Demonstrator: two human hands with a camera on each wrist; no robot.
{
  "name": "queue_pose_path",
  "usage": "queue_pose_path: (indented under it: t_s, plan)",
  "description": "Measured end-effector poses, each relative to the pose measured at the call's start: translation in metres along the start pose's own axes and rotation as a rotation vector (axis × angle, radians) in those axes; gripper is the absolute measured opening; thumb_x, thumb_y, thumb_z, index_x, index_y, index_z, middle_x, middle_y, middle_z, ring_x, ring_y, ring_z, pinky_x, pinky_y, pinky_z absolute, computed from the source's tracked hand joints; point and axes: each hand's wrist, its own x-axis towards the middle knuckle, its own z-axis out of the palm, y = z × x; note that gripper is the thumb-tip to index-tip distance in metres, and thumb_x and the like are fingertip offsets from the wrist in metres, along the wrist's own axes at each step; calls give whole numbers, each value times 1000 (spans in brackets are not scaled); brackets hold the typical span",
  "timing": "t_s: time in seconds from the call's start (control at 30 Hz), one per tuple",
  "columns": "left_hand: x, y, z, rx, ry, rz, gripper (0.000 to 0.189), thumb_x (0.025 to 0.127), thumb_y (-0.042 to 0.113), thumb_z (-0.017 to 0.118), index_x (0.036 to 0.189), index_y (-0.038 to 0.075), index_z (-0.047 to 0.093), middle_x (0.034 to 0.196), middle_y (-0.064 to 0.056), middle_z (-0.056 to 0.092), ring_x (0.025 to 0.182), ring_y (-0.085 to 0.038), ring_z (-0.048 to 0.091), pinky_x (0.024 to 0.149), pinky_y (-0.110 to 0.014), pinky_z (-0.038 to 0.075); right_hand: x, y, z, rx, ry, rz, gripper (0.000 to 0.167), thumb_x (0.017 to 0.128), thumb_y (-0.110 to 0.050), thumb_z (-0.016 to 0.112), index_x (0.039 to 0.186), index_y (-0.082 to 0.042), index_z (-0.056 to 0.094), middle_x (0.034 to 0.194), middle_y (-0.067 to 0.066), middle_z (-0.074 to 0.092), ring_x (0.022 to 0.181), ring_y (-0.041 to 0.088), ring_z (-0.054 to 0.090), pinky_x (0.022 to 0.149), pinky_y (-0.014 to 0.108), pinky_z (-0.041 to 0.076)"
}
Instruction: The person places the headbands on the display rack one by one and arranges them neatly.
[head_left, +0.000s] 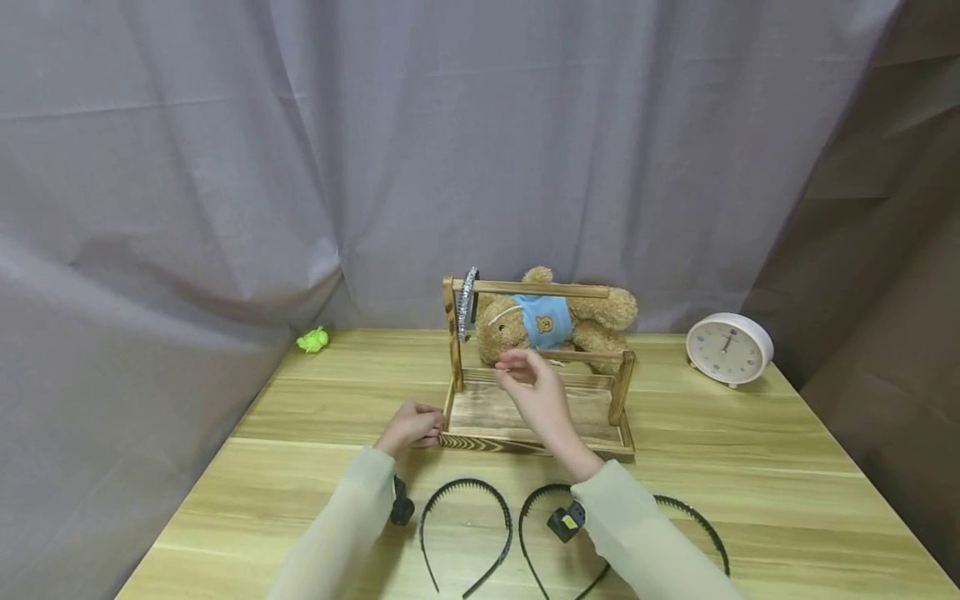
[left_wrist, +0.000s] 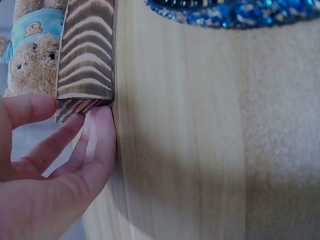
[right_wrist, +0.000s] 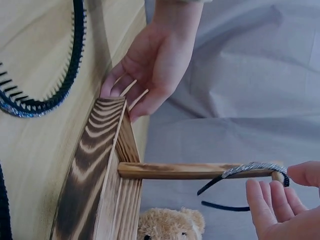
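A wooden rack (head_left: 495, 443) with a tray base and two rails stands at the middle of the table. My left hand (head_left: 411, 427) holds its near left corner, thumb on one side and fingertips against the end in the left wrist view. A silver glittery headband (head_left: 467, 304) hangs at the left end of the rack's upper rail. My right hand (head_left: 536, 392) is raised over the tray, fingers loosely bent with nothing between them. In the right wrist view, that hand's fingertips (right_wrist: 254, 192) overlap the hanging headband.
Three black toothed headbands lie on the table's near side, one (head_left: 510, 525) left of another (head_left: 522, 521), the third (head_left: 701, 521) partly behind the right sleeve. A teddy bear (head_left: 506, 329) lies behind the rack. A white clock (head_left: 729, 350) stands right; a green toy (head_left: 312, 339) sits far left.
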Motion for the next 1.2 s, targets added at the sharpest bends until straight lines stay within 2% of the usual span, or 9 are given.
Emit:
queue_pose_path:
  t_s: [0.13, 0.23, 0.37, 0.53, 0.8, 0.97, 1.07, 1.2]
  plan:
    - [-1, 0, -2, 0, -24, 19, 42, 88, 8, 57, 126, -11, 58, 79, -3, 60, 67, -8, 58, 65, -22, 60, -9, -3, -5, 23, -36, 19, 26, 90, -6, 68, 115, -2, 63, 114, 17, 66, 103, 27, 64, 88, 26, 57]
    - [-1, 0, -3, 7, -28, 24, 42, 88, 9, 58, 125, -11, 58, 81, -5, 62, 69, -10, 60, 66, -23, 61, -15, -4, -10, 6, -57, 10, 27, 90, -8, 68, 115, -3, 63, 114, 16, 67, 104, 25, 64, 91, 28, 56]
    - [0, 1, -2, 2, -11, -4, 42, 90, 10, 58, 127, -9, 58, 85, -6, 63, 71, -10, 60, 70, -25, 61, -24, -5, -17, -13, -73, 8, 26, 90, -12, 69, 115, -5, 63, 113, 11, 66, 105, 23, 62, 94, 30, 55]
    - [-2, 2, 0, -9, 3, -11, 42, 91, 10, 58, 128, -10, 57, 87, -7, 64, 70, -10, 59, 69, -25, 61, -35, -1, -27, -30, -77, 45, 28, 91, -14, 69, 118, -9, 62, 115, 9, 65, 107, 21, 61, 91, 25, 55]
    - [-2, 1, -2, -11, 5, -11, 42, 90, 9, 58, 127, -10, 57, 86, -6, 63, 69, -10, 59, 69, -25, 61, -48, 6, -39, -35, -88, 64, 33, 90, -11, 70, 120, -4, 60, 115, 14, 64, 108, 24, 61, 92, 21, 54]
    - [0, 0, -2, -7, 4, -7, 42, 90, 10, 58, 127, -9, 58, 86, -6, 62, 70, -10, 59, 67, -24, 61, -56, 11, -46, -37, -93, 39, 34, 88, -6, 70, 119, 1, 59, 114, 18, 64, 107, 28, 62, 90, 18, 54]
    - [0, 0, -1, -13, 2, -10, 42, 90, 10, 58, 127, -9, 58, 85, -5, 61, 70, -10, 58, 67, -23, 60, -62, 15, -51, -67, -103, 40, 33, 88, -6, 71, 118, 1, 60, 112, 17, 65, 105, 27, 62, 89, 17, 54]
    - [0, 1, -1, -17, -2, -15, 43, 90, 9, 58, 128, -10, 57, 84, -4, 60, 69, -10, 57, 66, -22, 60, -69, 22, -60, -101, -110, 79, 33, 87, -8, 72, 118, 0, 61, 111, 13, 66, 105, 25, 63, 89, 16, 54]
